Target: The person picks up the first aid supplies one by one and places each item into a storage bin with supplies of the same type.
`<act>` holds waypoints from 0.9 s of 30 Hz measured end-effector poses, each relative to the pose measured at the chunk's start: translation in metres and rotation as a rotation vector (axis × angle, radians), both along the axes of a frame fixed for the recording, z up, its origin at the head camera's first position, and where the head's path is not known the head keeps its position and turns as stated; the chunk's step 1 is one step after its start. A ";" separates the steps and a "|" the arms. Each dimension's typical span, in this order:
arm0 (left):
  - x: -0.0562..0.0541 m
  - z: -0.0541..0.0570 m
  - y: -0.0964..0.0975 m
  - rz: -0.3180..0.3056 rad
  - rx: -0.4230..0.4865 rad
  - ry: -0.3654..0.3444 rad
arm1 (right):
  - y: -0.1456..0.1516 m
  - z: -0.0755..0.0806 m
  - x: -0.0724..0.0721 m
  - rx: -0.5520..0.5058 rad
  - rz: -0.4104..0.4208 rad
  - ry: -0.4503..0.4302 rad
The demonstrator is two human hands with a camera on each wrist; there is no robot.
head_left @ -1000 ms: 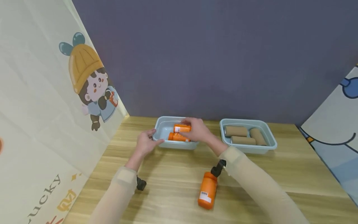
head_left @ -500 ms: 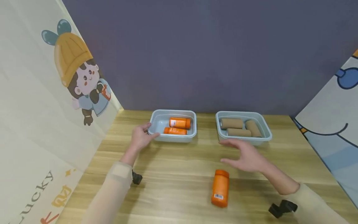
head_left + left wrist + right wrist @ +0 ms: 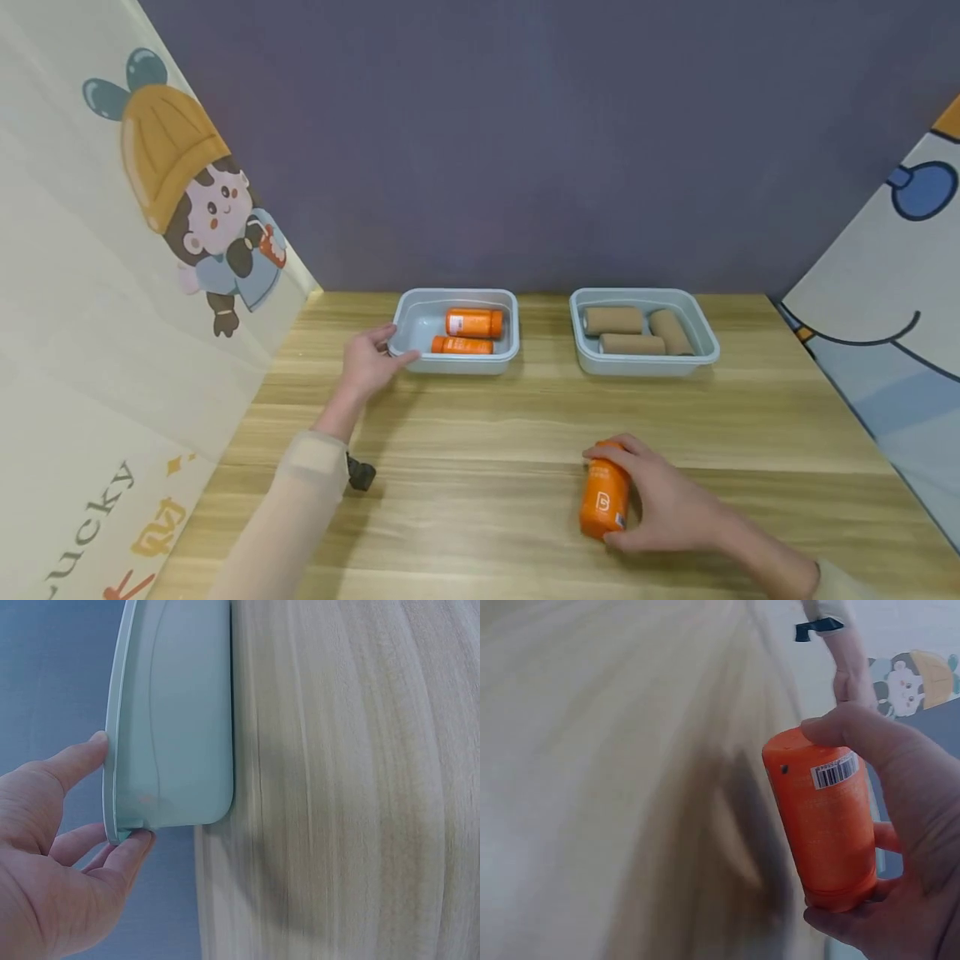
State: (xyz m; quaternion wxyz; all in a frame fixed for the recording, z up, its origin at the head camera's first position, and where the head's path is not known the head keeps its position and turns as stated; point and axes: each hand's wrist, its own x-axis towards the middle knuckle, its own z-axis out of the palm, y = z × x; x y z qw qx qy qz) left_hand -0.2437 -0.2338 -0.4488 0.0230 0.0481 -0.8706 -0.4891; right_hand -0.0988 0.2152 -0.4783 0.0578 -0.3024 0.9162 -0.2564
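In the head view my right hand (image 3: 663, 504) grips an orange bottle (image 3: 604, 492) over the front right of the table. The right wrist view shows the thumb on the base of the bottle (image 3: 825, 825) and the fingers round its cap end. Whether the bottle touches the table I cannot tell. My left hand (image 3: 369, 364) holds the near left corner of a pale blue plastic container (image 3: 457, 365). Thumb and fingers meet its rim in the left wrist view. Inside, two orange bottles lie on their sides, one (image 3: 474, 322) behind the other (image 3: 462, 346).
A second pale blue container (image 3: 648, 367) stands to the right, with three brown cardboard tubes (image 3: 613, 321) in it. Both containers are near the dark back wall (image 3: 480, 150). Printed panels rise at the left (image 3: 75, 250) and right (image 3: 862, 292) of the wooden table (image 3: 465, 467).
My right hand has left the left container, come back toward the front right and taken hold of the loose orange bottle, which has turned. My left hand stays at the container's corner.
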 end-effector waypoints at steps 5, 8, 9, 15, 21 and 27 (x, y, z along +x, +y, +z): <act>0.001 -0.003 0.000 0.008 0.002 0.003 | -0.006 0.016 -0.015 -0.019 -0.016 0.087; 0.000 -0.003 0.001 0.008 0.010 0.007 | -0.010 0.029 -0.027 -0.033 -0.029 0.127; 0.000 -0.003 0.001 0.007 0.010 0.008 | -0.012 0.034 -0.032 -0.040 -0.030 0.148; 0.002 -0.002 0.001 0.010 0.016 0.013 | -0.025 0.059 -0.062 -0.091 -0.020 0.238; 0.001 -0.002 0.000 0.013 0.021 0.021 | -0.047 0.076 -0.095 -0.105 -0.006 0.234; 0.002 -0.003 0.002 0.017 0.031 0.037 | -0.076 0.085 -0.133 -0.157 -0.026 0.226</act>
